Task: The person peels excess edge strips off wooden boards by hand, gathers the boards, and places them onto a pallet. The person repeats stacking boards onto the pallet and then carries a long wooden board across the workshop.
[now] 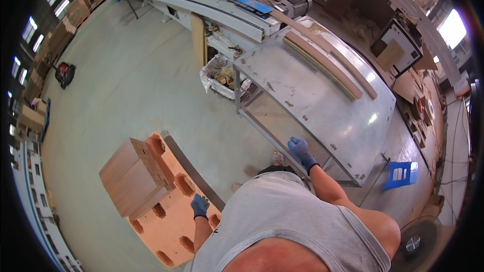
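My left hand (200, 205), in a blue-grey glove, hangs by the edge of an orange pallet-like board (169, 221) with several ragged holes. Its fingers look loosely apart, with nothing seen in them. On that board sits a stack of wood-grain panels (133, 179), to the left of the hand. My right hand (301, 152), gloved in blue, has its fingers curled in beside the near edge of a metal-topped table (322, 95); no object shows in it. Two long wooden strips (322, 65) lie across the far part of the tabletop.
A lined waste bin (217, 78) stands at the table's left leg, below a long machine (201, 7). A blue plastic stool (401, 175) is at the right, with a round fan (413, 243) behind me. A dark strip (194, 168) runs along the board's right side.
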### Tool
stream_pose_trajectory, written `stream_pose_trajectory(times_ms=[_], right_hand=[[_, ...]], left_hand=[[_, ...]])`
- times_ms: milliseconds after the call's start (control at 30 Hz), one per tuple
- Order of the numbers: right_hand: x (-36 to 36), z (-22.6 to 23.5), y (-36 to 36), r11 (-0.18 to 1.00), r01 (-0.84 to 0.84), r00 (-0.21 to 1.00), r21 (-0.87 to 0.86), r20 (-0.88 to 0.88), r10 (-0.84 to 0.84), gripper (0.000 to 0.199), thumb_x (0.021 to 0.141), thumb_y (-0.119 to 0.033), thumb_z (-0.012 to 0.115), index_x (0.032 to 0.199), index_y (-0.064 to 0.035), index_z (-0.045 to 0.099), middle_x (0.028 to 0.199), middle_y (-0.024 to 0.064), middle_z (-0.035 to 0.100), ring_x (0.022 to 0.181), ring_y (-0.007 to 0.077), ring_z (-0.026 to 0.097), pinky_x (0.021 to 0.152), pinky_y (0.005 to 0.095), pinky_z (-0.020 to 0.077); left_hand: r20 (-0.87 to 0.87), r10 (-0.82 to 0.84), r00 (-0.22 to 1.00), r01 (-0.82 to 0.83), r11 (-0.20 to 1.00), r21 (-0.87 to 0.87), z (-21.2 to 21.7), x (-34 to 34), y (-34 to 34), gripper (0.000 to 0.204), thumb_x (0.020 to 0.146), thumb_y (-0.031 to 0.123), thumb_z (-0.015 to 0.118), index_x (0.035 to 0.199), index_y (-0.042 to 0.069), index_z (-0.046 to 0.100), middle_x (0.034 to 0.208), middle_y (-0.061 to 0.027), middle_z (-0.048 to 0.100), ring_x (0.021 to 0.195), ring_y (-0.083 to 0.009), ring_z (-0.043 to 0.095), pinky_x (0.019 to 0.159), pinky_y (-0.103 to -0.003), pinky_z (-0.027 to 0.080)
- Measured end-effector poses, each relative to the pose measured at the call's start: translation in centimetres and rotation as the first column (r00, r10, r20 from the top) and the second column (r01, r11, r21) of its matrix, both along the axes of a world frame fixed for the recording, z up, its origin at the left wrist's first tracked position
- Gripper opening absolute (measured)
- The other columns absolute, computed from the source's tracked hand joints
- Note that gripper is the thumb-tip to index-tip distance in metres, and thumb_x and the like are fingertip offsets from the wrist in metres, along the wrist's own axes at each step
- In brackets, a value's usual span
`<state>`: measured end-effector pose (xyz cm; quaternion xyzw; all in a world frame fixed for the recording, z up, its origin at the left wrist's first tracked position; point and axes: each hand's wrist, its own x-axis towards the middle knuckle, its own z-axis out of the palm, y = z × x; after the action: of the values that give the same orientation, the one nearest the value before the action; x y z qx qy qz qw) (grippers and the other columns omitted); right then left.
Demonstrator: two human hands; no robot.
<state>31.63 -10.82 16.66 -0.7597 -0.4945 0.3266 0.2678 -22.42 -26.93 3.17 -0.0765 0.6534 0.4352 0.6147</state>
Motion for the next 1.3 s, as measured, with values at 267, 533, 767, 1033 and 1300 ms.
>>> stream_pose_trajectory(times_ms=[267, 533, 767, 1033, 1300], right_hand=[[11.7, 1.4, 6.3, 0.794, 0.211, 0.875, 0.57, 0.252, -0.414, 0.035, 0.089, -0.012, 0.062, 0.121, 0.0007, 0.067, 0.108, 0.0233, 0.071, 0.095, 0.0419, 0.069, 0.083, 0.045, 0.0554], [21.3, 1.2, 8.9, 0.895, 0.14, 0.78, 0.424, 0.509, -0.363, 0.039, 0.085, -0.014, 0.066, 0.123, -0.0037, 0.067, 0.122, 0.022, 0.064, 0.119, 0.0406, 0.058, 0.103, 0.0489, 0.0462], [24.7, 0.6, 10.8, 0.911, 0.063, 0.758, 0.407, 0.574, -0.309, 0.041, 0.085, -0.016, 0.066, 0.124, -0.0039, 0.067, 0.127, 0.0248, 0.061, 0.123, 0.0446, 0.055, 0.109, 0.0558, 0.0402], [24.2, 0.1, 10.4, 0.915, 0.089, 0.745, 0.394, 0.583, -0.323, 0.04, 0.086, -0.018, 0.067, 0.124, -0.0045, 0.068, 0.135, 0.0259, 0.059, 0.13, 0.0471, 0.052, 0.117, 0.0595, 0.0334], [24.4, 0.4, 10.7, 0.922, 0.118, 0.751, 0.369, 0.575, -0.326, 0.039, 0.084, -0.018, 0.066, 0.12, -0.0041, 0.069, 0.133, 0.0237, 0.061, 0.129, 0.045, 0.054, 0.117, 0.0594, 0.0342]], left_hand=[[0.536, -0.262, 0.803, 0.006, 0.902, 0.432, -1.8, 9.6, 8.5, 0.031, 0.097, 0.037, 0.061, 0.11, 0.009, 0.059, 0.108, -0.0175, 0.063, 0.105, -0.0391, 0.063, 0.085, -0.052, 0.053], [-0.874, -0.405, -0.267, 0.917, 0.171, -0.36, 0.1, 17.7, 10.5, 0.019, 0.092, 0.022, 0.069, 0.087, 0.008, 0.057, 0.076, -0.0085, 0.062, 0.072, -0.0362, 0.067, 0.06, -0.048, 0.051], [-0.393, -0.284, 0.875, 0.276, 0.958, -0.078, 5.5, 24.8, 24.2, 0.02, 0.093, 0.027, 0.066, 0.095, 0.007, 0.069, 0.081, -0.0052, 0.067, 0.065, -0.0207, 0.063, 0.058, -0.035, 0.05], [-0.958, -0.168, 0.232, 0.727, 0.684, 0.056, 8.9, 32.4, 45.6, 0.056, 0.096, 0.028, 0.063, 0.139, -0.009, 0.058, 0.129, -0.0298, 0.066, 0.119, -0.0463, 0.063, 0.107, -0.041, 0.048], [-0.902, 0.099, -0.421, 0.777, 0.552, -0.302, 13.9, 44.7, 58.0, 0.063, 0.094, 0.035, 0.064, 0.144, -0.001, 0.053, 0.151, -0.0315, 0.048, 0.142, -0.049, 0.042, 0.117, -0.055, 0.032]])
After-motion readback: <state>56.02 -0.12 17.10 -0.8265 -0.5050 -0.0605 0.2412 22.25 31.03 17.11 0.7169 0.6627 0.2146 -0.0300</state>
